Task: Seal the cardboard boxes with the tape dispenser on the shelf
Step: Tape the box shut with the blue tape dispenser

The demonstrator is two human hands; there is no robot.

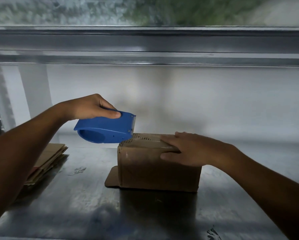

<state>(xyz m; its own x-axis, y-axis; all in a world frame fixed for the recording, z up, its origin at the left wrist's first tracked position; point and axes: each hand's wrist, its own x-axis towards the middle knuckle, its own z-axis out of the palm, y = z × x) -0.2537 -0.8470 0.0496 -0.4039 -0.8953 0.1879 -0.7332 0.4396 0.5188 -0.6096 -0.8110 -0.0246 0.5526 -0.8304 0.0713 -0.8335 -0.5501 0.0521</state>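
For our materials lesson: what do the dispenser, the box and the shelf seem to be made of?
Dispenser: likely moulded plastic, smooth matte blue, with a toothed metal blade.
Box: brown cardboard, dull; corrugated edge shows at its top.
Shelf: probably sheet steel, grey and glossy, mirroring the box.

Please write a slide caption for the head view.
Left hand holds blue tape dispenser beside cardboard box; right hand rests on it.

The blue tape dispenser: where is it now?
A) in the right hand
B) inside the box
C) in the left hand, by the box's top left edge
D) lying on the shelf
C: the left hand grips the tape dispenser, toothed end at the cardboard box's top left edge; the right hand rests on the box.
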